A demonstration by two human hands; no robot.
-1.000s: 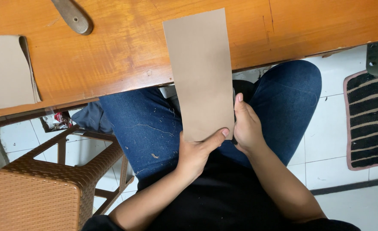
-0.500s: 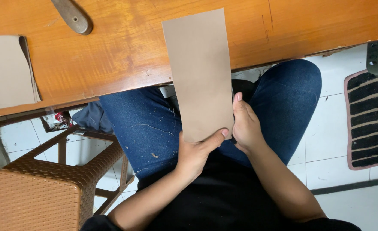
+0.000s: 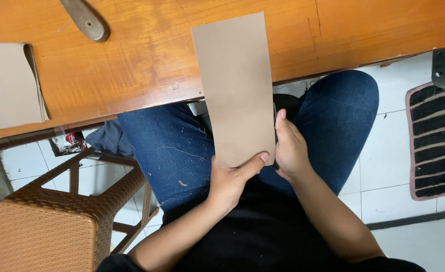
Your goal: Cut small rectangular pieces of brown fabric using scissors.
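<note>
Holding: both hands grip one card [image 3: 236, 85] at its near end, above the lap.
Left hand [image 3: 228, 182]: closed on the card's bottom edge, thumb laid flat across the front near the lower right corner, fingers hidden behind.
Right hand [image 3: 289, 149]: curled along the card's lower right edge, thumb straight up against that edge, fingers hidden behind.
Card: tall brown rectangle, plain face; near end over the jeans [image 3: 172, 151], far end lying over the table [image 3: 146, 55] edge.
Stool [image 3: 46, 226]: brown woven, on the white tiles at the person's left, just beside the knee.
Mat [image 3: 436, 141]: striped, on the floor at the right, well apart from the hands.
Table: orange wood; a folded brown sheet [image 3: 8, 85] at its left, a grey metal piece [image 3: 85, 19] at the far edge.
</note>
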